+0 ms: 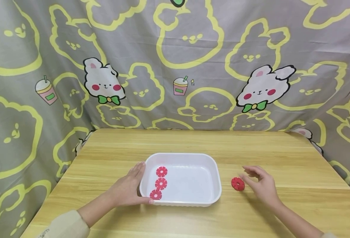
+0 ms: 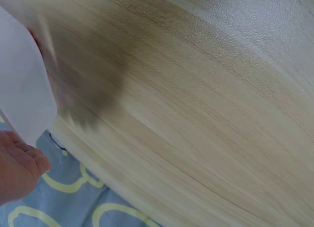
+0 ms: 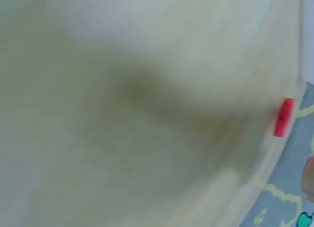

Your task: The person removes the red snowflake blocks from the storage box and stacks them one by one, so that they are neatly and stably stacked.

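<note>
A white plastic tray (image 1: 186, 203) stands on the table, with three flat red snowflake discs in a line along its left side, the middle disc (image 1: 161, 183) among them. My left hand (image 1: 127, 190) holds the tray's left end, fingers along the side wall and thumb at the front rim. In the left wrist view, part of the tray (image 2: 24, 75) shows above the fingers (image 2: 22, 163). To the right of the tray lies a small stack of red snowflake discs (image 1: 238, 184), seen edge-on (image 3: 283, 117). Beside it is my right hand (image 1: 262, 186), thumb and fingers apart, thumb tip close to the stack.
The wood-grain table (image 1: 118, 142) extends around the tray. Behind it and along both sides hangs a grey curtain (image 1: 169, 109) with yellow outlines and white rabbit faces. The right wrist view is blurred over most of the tabletop.
</note>
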{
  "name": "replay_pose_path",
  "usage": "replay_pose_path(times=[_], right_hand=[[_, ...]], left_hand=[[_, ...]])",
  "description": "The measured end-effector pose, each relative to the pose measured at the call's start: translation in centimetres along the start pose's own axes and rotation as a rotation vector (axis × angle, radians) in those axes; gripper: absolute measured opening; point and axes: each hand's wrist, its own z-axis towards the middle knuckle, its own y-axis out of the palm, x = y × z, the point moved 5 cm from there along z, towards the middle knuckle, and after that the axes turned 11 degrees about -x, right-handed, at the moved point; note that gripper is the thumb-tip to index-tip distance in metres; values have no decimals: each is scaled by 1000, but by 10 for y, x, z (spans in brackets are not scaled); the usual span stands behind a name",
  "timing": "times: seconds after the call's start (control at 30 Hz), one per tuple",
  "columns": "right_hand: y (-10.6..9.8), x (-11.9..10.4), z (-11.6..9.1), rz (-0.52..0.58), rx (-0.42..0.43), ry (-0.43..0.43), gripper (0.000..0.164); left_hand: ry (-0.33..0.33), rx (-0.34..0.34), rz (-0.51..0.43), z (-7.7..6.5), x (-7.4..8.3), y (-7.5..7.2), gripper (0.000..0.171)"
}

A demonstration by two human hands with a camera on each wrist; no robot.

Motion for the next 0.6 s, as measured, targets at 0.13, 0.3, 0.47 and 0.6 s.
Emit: replay_pose_path(times=[0.13,0.3,0.47,0.6], right_hand=[[6,-15,11,89,8,-39,24],[18,-31,22,139,6,-79,24],[34,-40,29,171,-19,-123,26],[49,-46,35,201,-55,-140,27]], left_hand=[[-1,3,4,1,0,0,119],[-1,13,25,1,-1,0,119],[0,12,28,1,0,0,120],[6,12,34,1,0,-1,119]])
